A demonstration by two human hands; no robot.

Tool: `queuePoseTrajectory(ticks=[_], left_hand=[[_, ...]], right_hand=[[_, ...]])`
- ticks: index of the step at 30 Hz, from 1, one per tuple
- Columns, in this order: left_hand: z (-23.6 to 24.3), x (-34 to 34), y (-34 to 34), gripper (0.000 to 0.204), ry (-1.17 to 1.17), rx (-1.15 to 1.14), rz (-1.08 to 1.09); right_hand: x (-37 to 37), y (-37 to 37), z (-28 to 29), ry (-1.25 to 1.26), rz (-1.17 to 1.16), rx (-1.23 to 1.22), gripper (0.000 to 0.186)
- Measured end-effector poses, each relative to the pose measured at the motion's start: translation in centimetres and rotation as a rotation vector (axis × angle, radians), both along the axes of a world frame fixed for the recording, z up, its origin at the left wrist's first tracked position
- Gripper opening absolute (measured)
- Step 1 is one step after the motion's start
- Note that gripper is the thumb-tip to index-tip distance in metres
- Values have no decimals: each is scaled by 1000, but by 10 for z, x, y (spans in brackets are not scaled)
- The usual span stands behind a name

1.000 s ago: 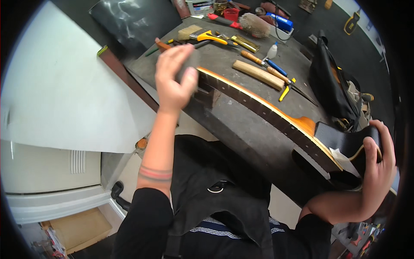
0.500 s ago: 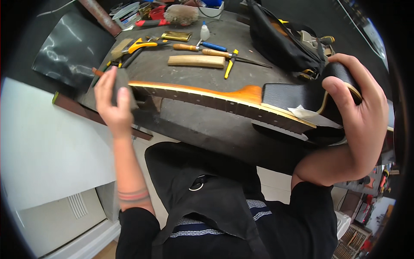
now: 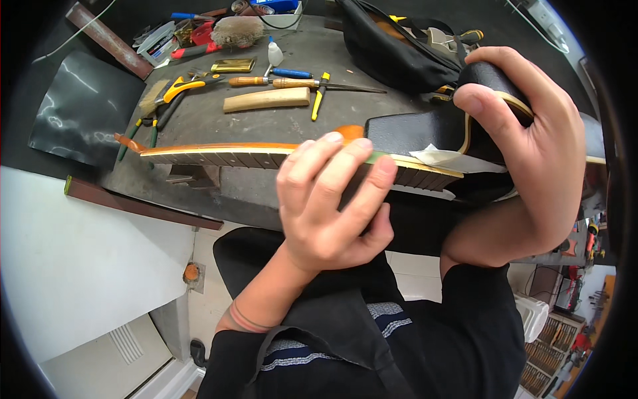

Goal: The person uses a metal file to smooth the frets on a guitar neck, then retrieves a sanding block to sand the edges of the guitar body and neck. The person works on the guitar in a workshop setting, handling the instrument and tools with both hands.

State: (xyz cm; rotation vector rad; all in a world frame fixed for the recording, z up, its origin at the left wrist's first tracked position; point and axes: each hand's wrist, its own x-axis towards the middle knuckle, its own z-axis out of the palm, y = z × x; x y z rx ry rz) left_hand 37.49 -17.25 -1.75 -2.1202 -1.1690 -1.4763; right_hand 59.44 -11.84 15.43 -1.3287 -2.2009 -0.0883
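Note:
A guitar [image 3: 412,130] with a black body lies on its side across the bench edge, its orange-brown neck and dark fretted fingerboard [image 3: 219,158] running to the left. My right hand [image 3: 538,126] wraps round the body's rounded black corner, thumb on the near side. My left hand [image 3: 332,199] is over the neck close to the body, fingers bent and pressed along the fingerboard edge. Under its fingertips shows the green edge of a flat piece [image 3: 380,157]; the palm hides most of it. White tape [image 3: 435,156] sticks to the body beside the fingerboard's end.
On the dark bench [image 3: 199,123] lie a wooden block [image 3: 266,100], wood-handled files [image 3: 296,83], a yellow-and-black tool [image 3: 320,96], pliers [image 3: 153,126], a brush [image 3: 154,96] and a small white bottle [image 3: 274,53]. A black bag [image 3: 392,56] sits behind the guitar.
My left hand has moved right along the neck, from the headstock end to near the body, with the flat piece. My right hand keeps its hold; the whole view has shifted slightly.

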Motion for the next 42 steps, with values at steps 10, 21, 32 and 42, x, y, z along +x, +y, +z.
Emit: queuePoseTrajectory(ticks=[10,21,32,42], left_hand=[[-2,5,5,57,-56,56,33],[5,-14,4,49,-100,2,70],[12,-34,18,45,-134,-16,156],[-3,-111,24,48,-210,-10,396]], right_hand=[[3,2,0,37,6,-9,42],[11,4,-2,21,62,6,44],[26,13,-3,-330,313,380,44],[15,2,-6,11,-91,-16,45]])
